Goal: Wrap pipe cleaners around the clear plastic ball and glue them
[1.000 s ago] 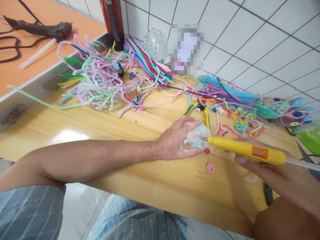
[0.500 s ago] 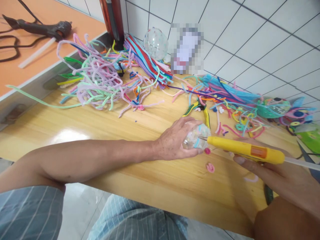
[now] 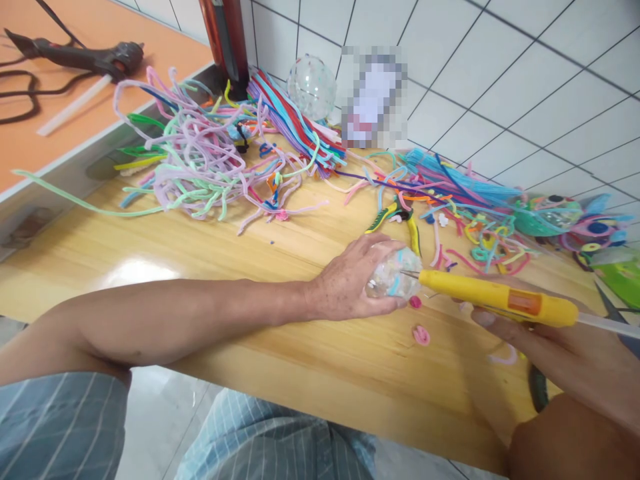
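Note:
My left hand (image 3: 345,283) is wrapped round a clear ball (image 3: 393,277) with pale and light blue bits on or in it, held low over the wooden table. A yellow hot glue gun (image 3: 480,293) with an orange window is gripped in my right hand (image 3: 560,340), partly hidden behind it. The gun's thin metal nozzle points left at the ball's right side; whether it touches, I cannot tell. A white glue stick (image 3: 607,323) protrudes from its back end. Below the ball lie a small crimson piece (image 3: 415,302) and a pink coiled piece (image 3: 421,335).
Pipe cleaners lie in a tangled heap (image 3: 200,160) at left and in a bundle (image 3: 295,127) behind. Beyond the ball are yellow-green pliers (image 3: 395,217). Another clear ball (image 3: 311,87) rests near the tiled wall. A black glue gun (image 3: 80,57) lies on the orange surface.
The glue gun in my right hand has shifted slightly right and down, its nozzle moving a little across the ball. My left hand and the ball have stayed in place.

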`<action>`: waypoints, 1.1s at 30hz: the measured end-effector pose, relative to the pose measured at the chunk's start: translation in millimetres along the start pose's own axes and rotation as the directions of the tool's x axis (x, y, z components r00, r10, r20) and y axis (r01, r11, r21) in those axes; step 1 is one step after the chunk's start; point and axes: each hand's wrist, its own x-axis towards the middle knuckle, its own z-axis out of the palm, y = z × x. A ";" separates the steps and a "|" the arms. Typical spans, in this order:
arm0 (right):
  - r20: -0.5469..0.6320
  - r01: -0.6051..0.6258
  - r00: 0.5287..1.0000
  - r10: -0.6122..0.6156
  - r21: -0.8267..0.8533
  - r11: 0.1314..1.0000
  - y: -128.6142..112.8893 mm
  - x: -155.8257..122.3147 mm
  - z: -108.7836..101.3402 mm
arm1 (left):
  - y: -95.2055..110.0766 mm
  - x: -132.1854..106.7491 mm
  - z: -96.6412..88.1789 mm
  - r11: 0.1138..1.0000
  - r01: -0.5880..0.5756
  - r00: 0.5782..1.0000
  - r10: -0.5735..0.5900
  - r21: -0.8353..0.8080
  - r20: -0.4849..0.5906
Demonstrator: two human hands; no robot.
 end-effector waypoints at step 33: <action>0.043 0.080 0.996 -0.084 0.077 0.994 -9.5 4.3 -2.6 | -0.9 -0.3 1.9 0.999 -0.024 1.000 0.024 0.026 -0.015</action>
